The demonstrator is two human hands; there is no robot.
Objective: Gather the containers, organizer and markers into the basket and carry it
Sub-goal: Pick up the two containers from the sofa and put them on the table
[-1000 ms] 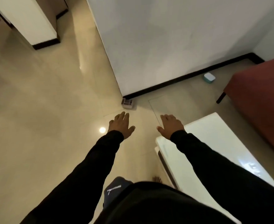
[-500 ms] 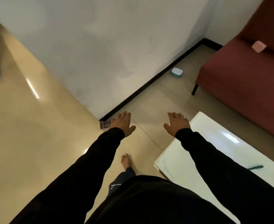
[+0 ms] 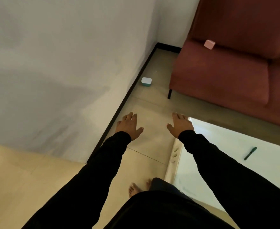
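My left hand (image 3: 129, 125) and my right hand (image 3: 180, 123) are stretched out in front of me, fingers apart, holding nothing. A small teal container with a white lid (image 3: 146, 81) sits on the floor by the black baseboard, well beyond my left hand. A pink container (image 3: 209, 44) rests on the red sofa seat at the back cushion. A green marker (image 3: 250, 153) lies on the white table to the right of my right arm. No basket is in view.
A red sofa (image 3: 227, 76) stands ahead on the right on a thin black leg. The glossy white table (image 3: 218, 138) has its corner under my right hand. A white wall (image 3: 61, 71) fills the left. My bare feet stand on beige tiles.
The view has swung right: the sofa and its pink container are nearer, the teal container closer to centre, the small box at the wall corner has left the view. Both hands stay open.
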